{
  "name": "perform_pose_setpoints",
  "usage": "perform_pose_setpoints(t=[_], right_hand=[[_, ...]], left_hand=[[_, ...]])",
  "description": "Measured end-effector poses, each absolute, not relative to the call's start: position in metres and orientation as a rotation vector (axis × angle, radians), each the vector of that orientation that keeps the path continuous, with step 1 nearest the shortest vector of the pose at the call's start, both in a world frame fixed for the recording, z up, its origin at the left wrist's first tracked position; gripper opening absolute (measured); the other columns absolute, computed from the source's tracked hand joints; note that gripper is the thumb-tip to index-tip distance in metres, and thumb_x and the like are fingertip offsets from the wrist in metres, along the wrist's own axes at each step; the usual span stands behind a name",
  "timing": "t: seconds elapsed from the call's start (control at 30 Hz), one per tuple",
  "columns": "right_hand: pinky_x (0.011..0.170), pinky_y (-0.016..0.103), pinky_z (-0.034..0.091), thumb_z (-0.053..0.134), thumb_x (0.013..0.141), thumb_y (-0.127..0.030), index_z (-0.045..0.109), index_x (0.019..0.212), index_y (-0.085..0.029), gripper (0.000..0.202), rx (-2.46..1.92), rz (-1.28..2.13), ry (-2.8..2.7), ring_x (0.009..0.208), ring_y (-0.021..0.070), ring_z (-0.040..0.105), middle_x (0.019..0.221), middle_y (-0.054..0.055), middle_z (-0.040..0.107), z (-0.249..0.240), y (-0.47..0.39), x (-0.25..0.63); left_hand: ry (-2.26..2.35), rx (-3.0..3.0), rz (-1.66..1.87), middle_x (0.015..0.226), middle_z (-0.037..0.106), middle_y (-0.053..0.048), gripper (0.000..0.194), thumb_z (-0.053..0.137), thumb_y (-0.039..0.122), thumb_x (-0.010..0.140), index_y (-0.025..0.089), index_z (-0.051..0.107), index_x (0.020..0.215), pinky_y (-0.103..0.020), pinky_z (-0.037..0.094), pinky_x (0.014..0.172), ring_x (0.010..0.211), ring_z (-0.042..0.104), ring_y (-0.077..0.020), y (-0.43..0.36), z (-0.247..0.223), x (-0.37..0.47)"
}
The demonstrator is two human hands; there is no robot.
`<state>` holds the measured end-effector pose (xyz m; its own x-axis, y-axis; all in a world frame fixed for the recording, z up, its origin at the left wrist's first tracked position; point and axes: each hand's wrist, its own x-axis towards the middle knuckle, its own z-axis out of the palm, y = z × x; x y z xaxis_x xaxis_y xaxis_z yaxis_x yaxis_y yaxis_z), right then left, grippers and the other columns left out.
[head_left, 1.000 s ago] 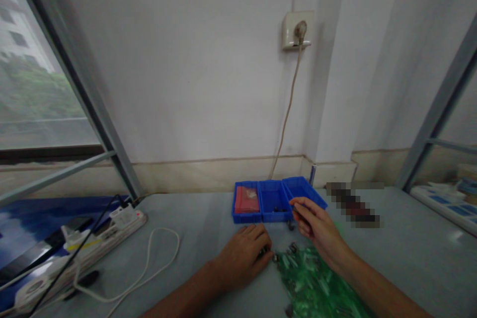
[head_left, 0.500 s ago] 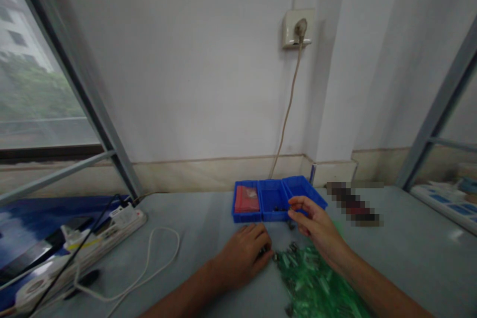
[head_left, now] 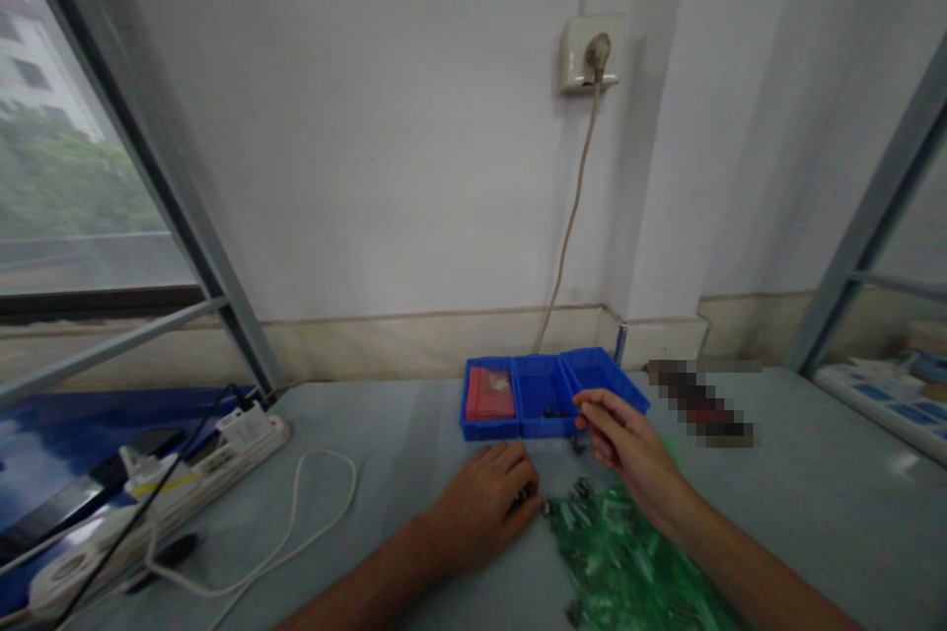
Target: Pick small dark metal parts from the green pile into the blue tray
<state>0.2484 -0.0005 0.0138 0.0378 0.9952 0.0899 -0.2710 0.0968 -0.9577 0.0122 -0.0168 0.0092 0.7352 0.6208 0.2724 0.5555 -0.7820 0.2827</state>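
Observation:
My left hand [head_left: 488, 505] rests on the grey table, its fingers curled around small dark metal pieces that partly show under the fingers. My right hand [head_left: 618, 434] is raised in front of the blue bins, thumb and forefinger pinched together; what is between them is too small to make out. A green plastic bag [head_left: 628, 552] with shiny contents lies below my right hand. Small metal parts [head_left: 582, 488] sit at its upper edge. The middle blue bin [head_left: 542, 429] holds a few dark pieces. In the left blue bin [head_left: 491, 432] lies a red packet [head_left: 489, 396].
A power strip [head_left: 214, 468] with plugs and a white cable [head_left: 296, 513] lie at the left. Metal frame posts [head_left: 244, 345] rise on both sides. A blurred dark object [head_left: 702, 404] lies right of the bins. A wall socket [head_left: 592, 54] has a hanging cord.
The thumb and forefinger of my right hand have closed into a tighter pinch. My left hand has stayed in place.

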Motion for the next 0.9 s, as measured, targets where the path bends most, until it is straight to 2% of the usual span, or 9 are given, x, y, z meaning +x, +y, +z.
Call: perform_pose_setpoints(t=[0.3, 0.53, 0.7, 0.9], right_hand=[[0.044, 0.024, 0.023, 0.082, 0.079, -0.049, 0.073, 0.099, -0.023, 0.034, -0.954, 1.219, -1.035, 0.048, 0.0075, 0.037, 0.079, 0.0, 0.064, 0.0157, -0.0015, 0.2494], [0.045, 0.025, 0.023, 0.084, 0.078, -0.045, 0.073, 0.097, -0.024, 0.03, -0.957, 1.194, -1.057, 0.048, 0.009, 0.033, 0.063, -0.007, 0.046, 0.0171, -0.0031, 0.2475], [0.044, 0.025, 0.024, 0.085, 0.075, -0.047, 0.072, 0.097, -0.025, 0.034, -0.96, 1.183, -1.049, 0.047, 0.0094, 0.034, 0.064, -0.006, 0.048, 0.0167, -0.0021, 0.2477], [0.043, 0.024, 0.024, 0.084, 0.077, -0.048, 0.072, 0.099, -0.025, 0.034, -0.955, 1.177, -1.051, 0.048, 0.0077, 0.036, 0.069, -0.005, 0.05, 0.0158, -0.0008, 0.2479]], left_hand=[[0.937, 2.763, 0.528, 0.106, 0.059, -0.004, 0.006, 0.059, 0.023, 0.1, 0.021, 0.054, 0.101, -0.033, 0.044, 0.087, 0.099, 0.056, -0.0213, -0.0162, 0.0075, 0.0118], [0.932, 2.764, 0.517, 0.106, 0.058, -0.004, 0.004, 0.058, 0.024, 0.1, 0.022, 0.054, 0.101, -0.033, 0.045, 0.088, 0.099, 0.056, -0.0217, -0.0167, 0.0102, 0.0124], [0.939, 2.761, 0.515, 0.106, 0.058, -0.004, 0.006, 0.06, 0.024, 0.099, 0.022, 0.055, 0.101, -0.033, 0.045, 0.088, 0.1, 0.056, -0.0218, -0.0166, 0.0094, 0.0123], [0.945, 2.767, 0.529, 0.105, 0.058, -0.003, 0.007, 0.061, 0.023, 0.099, 0.021, 0.055, 0.1, -0.032, 0.045, 0.087, 0.098, 0.056, -0.0209, -0.0166, 0.0076, 0.0124]])
